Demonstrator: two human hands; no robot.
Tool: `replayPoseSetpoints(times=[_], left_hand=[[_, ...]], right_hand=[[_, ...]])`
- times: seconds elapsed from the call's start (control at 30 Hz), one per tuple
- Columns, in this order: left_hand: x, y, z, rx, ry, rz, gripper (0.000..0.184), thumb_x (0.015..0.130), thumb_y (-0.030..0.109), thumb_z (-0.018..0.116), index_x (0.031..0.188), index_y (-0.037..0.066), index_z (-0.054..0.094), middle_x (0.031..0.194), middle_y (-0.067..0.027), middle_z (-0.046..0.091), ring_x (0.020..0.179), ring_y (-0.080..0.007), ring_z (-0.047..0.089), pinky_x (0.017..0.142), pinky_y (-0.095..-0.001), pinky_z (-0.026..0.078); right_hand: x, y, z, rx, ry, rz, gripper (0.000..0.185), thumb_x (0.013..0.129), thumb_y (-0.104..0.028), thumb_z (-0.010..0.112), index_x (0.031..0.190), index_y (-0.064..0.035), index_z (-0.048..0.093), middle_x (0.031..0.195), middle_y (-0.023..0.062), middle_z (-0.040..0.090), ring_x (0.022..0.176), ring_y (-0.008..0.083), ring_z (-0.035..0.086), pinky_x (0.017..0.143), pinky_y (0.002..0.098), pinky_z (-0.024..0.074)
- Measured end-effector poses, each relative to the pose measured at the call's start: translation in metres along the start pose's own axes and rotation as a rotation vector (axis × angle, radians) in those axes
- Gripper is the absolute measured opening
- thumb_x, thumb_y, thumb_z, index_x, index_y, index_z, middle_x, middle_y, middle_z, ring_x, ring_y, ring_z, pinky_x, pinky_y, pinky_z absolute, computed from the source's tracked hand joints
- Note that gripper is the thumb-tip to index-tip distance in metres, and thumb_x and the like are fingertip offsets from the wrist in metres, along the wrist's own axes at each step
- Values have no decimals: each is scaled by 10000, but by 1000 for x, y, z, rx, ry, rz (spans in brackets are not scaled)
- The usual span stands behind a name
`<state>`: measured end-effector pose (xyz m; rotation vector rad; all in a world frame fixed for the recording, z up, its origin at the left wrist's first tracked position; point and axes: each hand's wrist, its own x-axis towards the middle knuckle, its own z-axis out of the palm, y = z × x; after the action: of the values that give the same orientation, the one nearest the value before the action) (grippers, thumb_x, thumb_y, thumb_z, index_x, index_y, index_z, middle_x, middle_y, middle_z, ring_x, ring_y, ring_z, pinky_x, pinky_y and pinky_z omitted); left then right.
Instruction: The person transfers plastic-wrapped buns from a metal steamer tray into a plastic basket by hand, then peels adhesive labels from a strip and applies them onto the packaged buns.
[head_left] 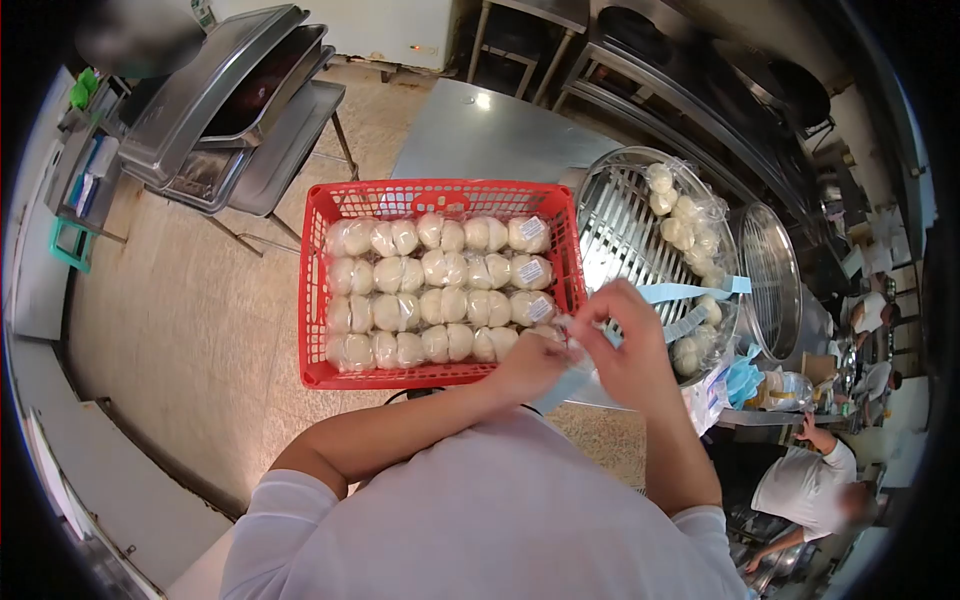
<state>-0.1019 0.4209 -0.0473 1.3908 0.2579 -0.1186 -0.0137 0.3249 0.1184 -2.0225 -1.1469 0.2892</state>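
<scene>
A red plastic basket [312,300] holds rows of white round buns [440,268] in clear plastic bags. Small white printed labels [532,271] lie on the bags at the right end. Over the front right corner, my left hand [530,368] is closed on the clear plastic of a bag, its fingertips partly hidden. My right hand [628,325] pinches close beside it; what its fingertips hold is too small to make out. A light blue strip [690,291] runs out past my right hand, and more blue shows below the hands.
A round slatted steamer tray [625,215] with more bagged buns [690,230] stands at right, beside another round metal rack [768,280]. Metal trays [200,100] are stacked on a stand at left. A co-worker in a white shirt [805,485] is at lower right.
</scene>
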Motion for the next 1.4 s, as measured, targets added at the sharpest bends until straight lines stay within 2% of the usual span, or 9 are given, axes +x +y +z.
replayPoseSetpoints(times=[0.17, 0.33, 0.4, 0.53, 0.7, 0.97, 1.07, 1.17, 1.4], left_hand=[[-12, 4, 15, 385, -71, 253, 212, 943, 210, 752, 975, 5, 796, 826, -214, 708, 734, -299, 680, 713, -428, 531], [-22, 10, 8, 344, -139, 140, 265, 937, 268, 759, 956, 7, 801, 847, -226, 720, 764, -370, 684, 751, -471, 539], [-25, 16, 4, 283, -152, 99, 279, 939, 294, 746, 956, 23, 810, 830, -227, 730, 762, -379, 700, 764, -471, 550], [-25, 25, -4, 206, -191, -31, 210, 953, 187, 755, 1049, 7, 805, 846, -182, 750, 743, -176, 661, 740, -371, 533], [-6, 12, -11, -17, -76, 32, 212, 957, 144, 754, 1109, 6, 807, 912, -81, 797, 778, -96, 640, 737, -309, 530], [9, 29, -29, -504, -15, -212, 244, 1008, 172, 724, 1179, 1, 750, 1034, -59, 763, 865, -147, 711, 760, -290, 562], [18, 24, -24, -657, -86, -250, 252, 1028, 205, 693, 1200, 26, 732, 1087, -64, 745, 943, -165, 707, 807, -321, 564], [18, 46, -17, -908, -100, -431, 329, 981, 365, 747, 1030, 41, 721, 930, -56, 707, 738, -153, 656, 601, -281, 483], [30, 27, -12, -703, -77, -449, 281, 987, 336, 719, 1040, 60, 720, 884, -39, 672, 736, -153, 615, 632, -313, 470]], right_hand=[[61, 76, 55, 44, -382, 269, 149, 834, -134, 796, 896, -7, 747, 877, 134, 682, 831, 218, 660, 740, 370, 531], [82, 129, 128, -134, -670, 410, 125, 788, -164, 803, 824, -45, 790, 885, 175, 736, 898, 282, 721, 781, 414, 562], [79, 136, 143, -391, -577, 206, 141, 794, -169, 807, 848, -45, 771, 959, 184, 699, 987, 324, 692, 844, 430, 553], [75, 128, 140, -696, -281, -80, 183, 794, -177, 810, 912, -51, 753, 1003, 190, 679, 1094, 374, 653, 927, 466, 539], [81, 100, 63, -380, -94, -33, 203, 820, -136, 807, 957, -7, 730, 961, 154, 682, 876, 317, 685, 760, 427, 548], [-4, 17, -18, -243, -27, 207, 232, 846, -94, 820, 1048, -1, 753, 962, 127, 689, 772, 252, 662, 686, 353, 523], [-27, 30, -2, -296, 53, 133, 238, 821, -84, 816, 1035, -7, 745, 933, 151, 673, 822, 356, 670, 711, 442, 544], [-39, 37, 7, -367, 120, 95, 235, 798, -53, 825, 1020, -31, 750, 939, 142, 664, 846, 356, 671, 703, 456, 548], [-47, 37, 17, -447, 207, -23, 174, 772, -30, 808, 925, -55, 730, 920, 110, 635, 824, 335, 655, 678, 445, 544]])
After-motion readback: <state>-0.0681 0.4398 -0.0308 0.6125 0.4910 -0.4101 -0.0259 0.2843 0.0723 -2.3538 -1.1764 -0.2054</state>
